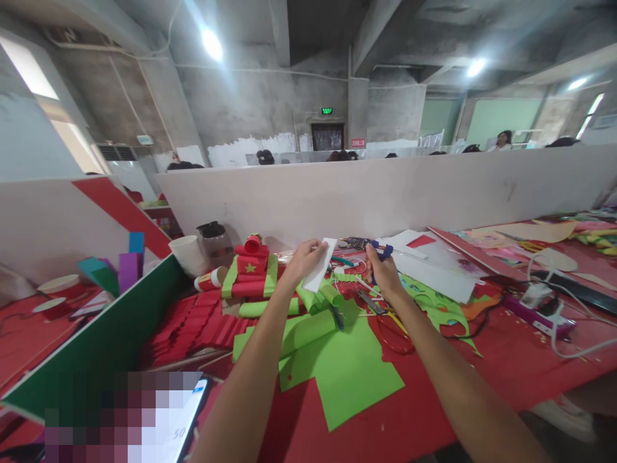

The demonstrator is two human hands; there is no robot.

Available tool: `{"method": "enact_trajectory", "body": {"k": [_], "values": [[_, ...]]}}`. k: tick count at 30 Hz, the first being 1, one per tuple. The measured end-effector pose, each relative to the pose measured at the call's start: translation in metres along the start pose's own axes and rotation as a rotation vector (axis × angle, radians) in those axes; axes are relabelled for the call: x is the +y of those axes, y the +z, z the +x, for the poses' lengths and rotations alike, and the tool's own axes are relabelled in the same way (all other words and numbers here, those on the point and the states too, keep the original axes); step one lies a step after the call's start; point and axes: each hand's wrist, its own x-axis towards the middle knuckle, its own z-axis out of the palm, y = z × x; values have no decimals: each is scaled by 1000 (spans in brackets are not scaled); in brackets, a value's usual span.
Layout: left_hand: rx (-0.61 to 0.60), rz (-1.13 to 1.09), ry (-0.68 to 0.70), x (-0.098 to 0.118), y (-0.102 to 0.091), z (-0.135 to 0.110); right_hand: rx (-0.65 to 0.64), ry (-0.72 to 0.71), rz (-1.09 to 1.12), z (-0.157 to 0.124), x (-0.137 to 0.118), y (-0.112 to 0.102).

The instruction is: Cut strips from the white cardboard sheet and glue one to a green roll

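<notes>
My left hand (306, 258) is closed on a white paper strip (319, 270), held tilted above the table. In my right hand (384, 273) is a dark blue glue gun (361, 244), gripped by its handle, its nozzle pointing left toward the strip. The nozzle and the strip look apart by a small gap. Beneath both hands lie bright green sheets (359, 376), some curled into rolls. Scissors (371, 301) with open blades lie below the glue gun. Left of my left hand stands a red and green paper model (251, 267) with a star on it.
Folded red paper strips (193, 325) are heaped at the left beside a green divider (96, 341). White cups (187, 254) and a dark-lidded jug (212, 241) stand behind. A purple power strip (540, 315) with white cables lies right. A phone (193, 418) is at the lower left.
</notes>
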Motion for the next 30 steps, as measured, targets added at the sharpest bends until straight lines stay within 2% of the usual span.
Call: {"method": "enact_trajectory", "body": {"k": [16,22,27,30], "values": [[-8,-10,3,-4,1,5,-57,-5,-55,-4,-2,0],[40,-8,29,-6,1,5,-184,54,45,-8,-6,3],[47,-30,21,-10,1,7,-96,29,189,-3,-6,3],[46,-23,26,-8,1,7,-47,-5,114,-1,-6,-1]]}}
